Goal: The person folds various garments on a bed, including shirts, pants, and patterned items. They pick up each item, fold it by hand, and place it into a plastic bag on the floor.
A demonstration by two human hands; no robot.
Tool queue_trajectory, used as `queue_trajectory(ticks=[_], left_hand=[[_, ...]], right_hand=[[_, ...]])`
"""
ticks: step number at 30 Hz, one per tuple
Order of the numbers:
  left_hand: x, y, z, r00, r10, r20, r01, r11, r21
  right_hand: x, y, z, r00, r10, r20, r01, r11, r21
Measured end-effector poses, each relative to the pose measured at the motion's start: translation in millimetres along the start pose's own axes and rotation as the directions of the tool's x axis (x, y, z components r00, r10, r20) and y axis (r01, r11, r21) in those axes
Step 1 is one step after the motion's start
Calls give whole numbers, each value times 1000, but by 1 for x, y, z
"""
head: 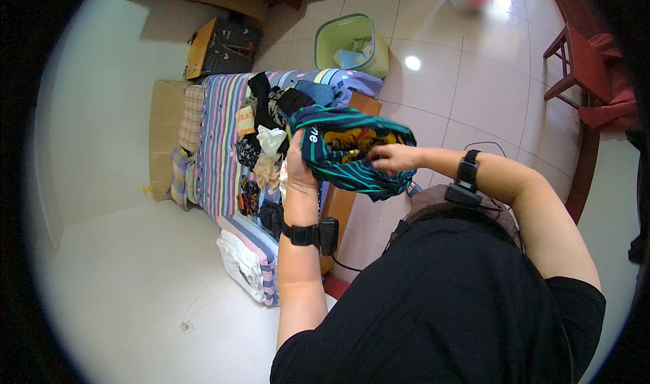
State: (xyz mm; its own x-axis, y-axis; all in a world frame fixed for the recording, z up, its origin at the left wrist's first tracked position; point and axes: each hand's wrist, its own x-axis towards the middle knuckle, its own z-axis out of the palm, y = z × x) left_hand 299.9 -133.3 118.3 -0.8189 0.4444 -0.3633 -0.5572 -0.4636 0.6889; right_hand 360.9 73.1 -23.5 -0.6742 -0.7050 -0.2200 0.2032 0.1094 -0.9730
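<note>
Both my hands hold up a navy cloth garment with green stripes (355,178) above the floor beside the bed. My left hand (300,163) grips its left end, near a patch of white lettering. At the right, my right hand (391,158) has its fingers bent at the edge of the garment's opening, and the fingertips are partly hidden. A yellow and dark patterned inside shows through that opening. On the bed behind lie a white cloth (270,139), a beige crumpled cloth (266,171), a blue denim piece (317,93) and several dark garments.
The bed has a striped sheet (218,130) and a wooden edge (339,211). A green plastic bin (378,54) with some items stands past its side. Folded bedding (254,236) with a white garment lies at the near end. A red wooden chair (579,74) is at the right.
</note>
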Motion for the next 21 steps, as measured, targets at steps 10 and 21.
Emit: queue_trajectory(ticks=[10,21], left_hand=[[-89,37,22,974,15,-224,-42,992,-116],[-94,3,101,945,-307,-110,313,758,573]], right_hand=[[85,46,-30,927,209,-312,-255,960,-116],[-42,34,-143,693,120,-711,-160,987,10]])
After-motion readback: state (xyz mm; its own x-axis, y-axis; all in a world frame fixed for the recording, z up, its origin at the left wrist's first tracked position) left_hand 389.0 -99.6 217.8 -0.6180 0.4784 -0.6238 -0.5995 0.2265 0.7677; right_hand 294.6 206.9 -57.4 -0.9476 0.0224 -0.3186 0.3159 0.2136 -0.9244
